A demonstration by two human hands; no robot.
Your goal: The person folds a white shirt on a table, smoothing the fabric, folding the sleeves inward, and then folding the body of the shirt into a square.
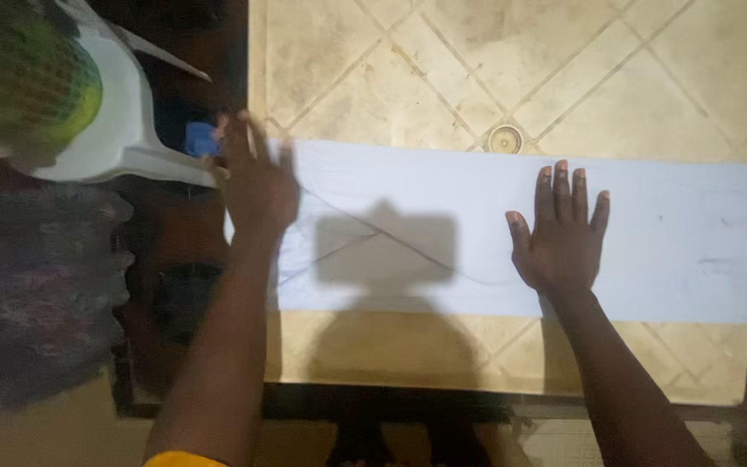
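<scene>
A long white cloth (443, 199) lies flat across a tan tabletop (512, 78) with a diamond pattern. My left hand (257, 177) rests palm down on the cloth's left end, fingers spread. Flat on the cloth right of centre lies my right hand (561, 229), fingers apart. Neither hand holds anything. A dark shadow of my head falls on the cloth between the hands.
A white plastic chair (127, 112) stands at the left, with a green and yellow bundle (32, 82) on it. A small blue thing (201, 137) sits by the cloth's left end. A round hole (504, 138) marks the table's middle. Patterned dark fabric (32, 277) lies lower left.
</scene>
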